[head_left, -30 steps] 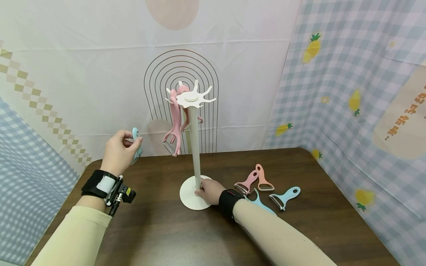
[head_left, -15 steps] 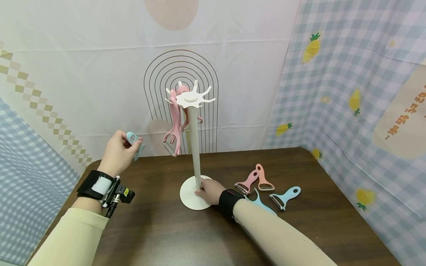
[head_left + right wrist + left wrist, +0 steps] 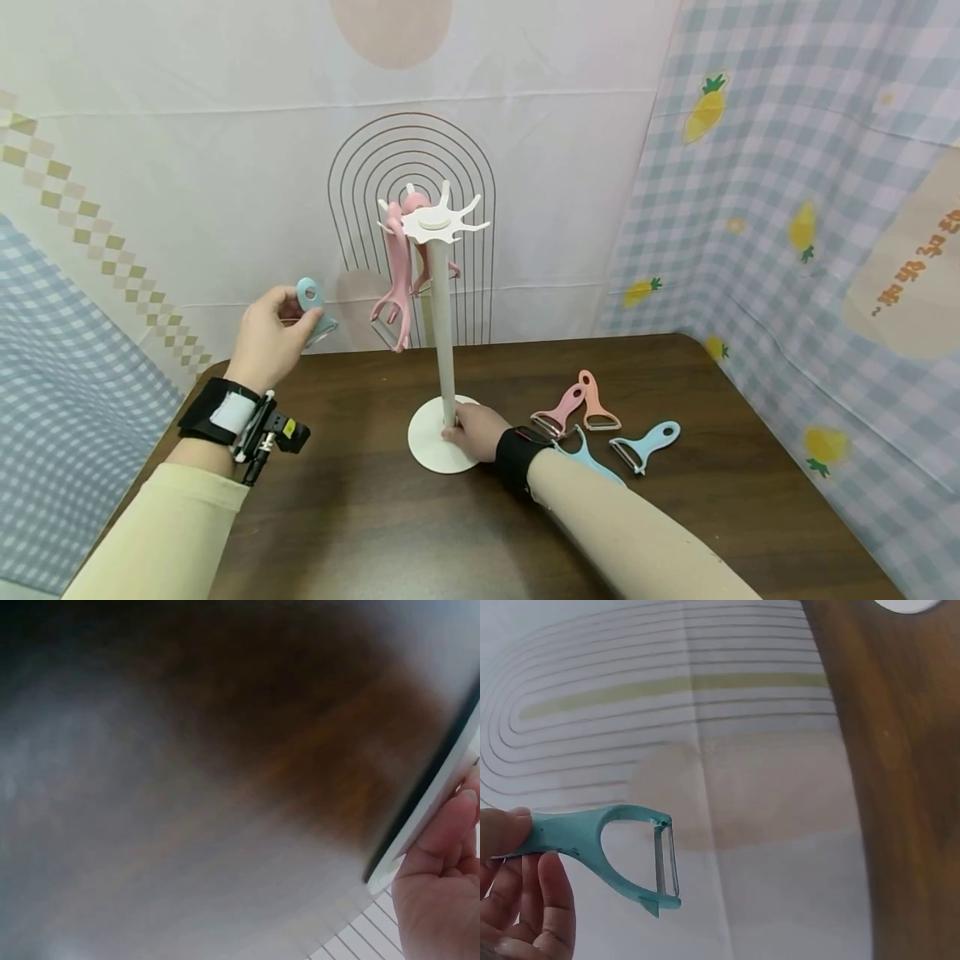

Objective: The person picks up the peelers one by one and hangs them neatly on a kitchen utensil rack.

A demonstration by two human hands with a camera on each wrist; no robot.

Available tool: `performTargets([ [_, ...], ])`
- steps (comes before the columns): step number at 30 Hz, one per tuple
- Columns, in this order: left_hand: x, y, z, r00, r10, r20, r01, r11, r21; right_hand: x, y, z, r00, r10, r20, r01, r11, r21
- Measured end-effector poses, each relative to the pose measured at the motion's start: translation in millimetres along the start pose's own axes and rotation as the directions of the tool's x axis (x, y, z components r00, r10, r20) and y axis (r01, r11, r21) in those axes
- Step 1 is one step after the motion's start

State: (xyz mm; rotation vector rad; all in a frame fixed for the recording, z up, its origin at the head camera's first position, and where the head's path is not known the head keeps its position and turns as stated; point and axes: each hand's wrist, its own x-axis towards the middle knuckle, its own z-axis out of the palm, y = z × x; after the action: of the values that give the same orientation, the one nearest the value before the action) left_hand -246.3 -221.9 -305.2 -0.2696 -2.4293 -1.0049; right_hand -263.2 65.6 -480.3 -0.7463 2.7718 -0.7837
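My left hand [image 3: 268, 335] pinches a light blue Y-shaped peeler [image 3: 585, 834] by its handle, in the air left of a white stand [image 3: 444, 333]. In the left wrist view the peeler's metal blade points away from the fingers. My right hand [image 3: 482, 431] holds the stand low, at the foot of its pole, over the round base [image 3: 423, 437]. On the stand's left hooks hangs a pink peeler [image 3: 400, 267]; another pink peeler [image 3: 417, 202] hangs behind, partly hidden by the pole. The right wrist view shows the base's edge [image 3: 420, 817] beside that hand's fingers.
On the brown table [image 3: 360, 517], right of the stand, lie a pink peeler [image 3: 561, 408], an orange peeler [image 3: 592, 402] and a blue peeler [image 3: 647, 446]. Another blue peeler [image 3: 588, 457] is partly hidden by the right forearm. Patterned cloth [image 3: 570, 167] hangs behind the table.
The left hand has turned the blue peeler, so its blade end now points more to the right and its ringed handle end faces the head camera. The right hand stays on the stand.
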Motion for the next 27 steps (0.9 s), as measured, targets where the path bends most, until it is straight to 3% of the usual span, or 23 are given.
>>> performTargets([
  [7, 31.0, 40.2, 9.8, 0.998, 0.052, -0.023, -0.054, 0.990, -0.132, -1.3, 0.3, -2.4, 1.000, 0.018, 0.006, -0.018, 1.000, 0.007],
  [15, 64.5, 92.8, 21.2, 0.985, 0.146, 0.087, -0.106, 0.927, -0.359, -6.8, -8.2, -6.8, 1.000, 0.020, 0.018, -0.021, 0.999, 0.027],
  [24, 78.9, 130.8, 19.0, 0.968, 0.205, 0.145, -0.123, 0.890, -0.439, -8.6, -13.9, -9.4, 1.000, 0.021, 0.017, -0.021, 1.000, -0.008],
  [27, 80.0, 141.4, 16.2, 0.963, 0.218, 0.159, -0.114, 0.862, -0.494, -9.3, -13.6, -11.2, 1.000, 0.017, 0.014, -0.017, 1.000, -0.006],
])
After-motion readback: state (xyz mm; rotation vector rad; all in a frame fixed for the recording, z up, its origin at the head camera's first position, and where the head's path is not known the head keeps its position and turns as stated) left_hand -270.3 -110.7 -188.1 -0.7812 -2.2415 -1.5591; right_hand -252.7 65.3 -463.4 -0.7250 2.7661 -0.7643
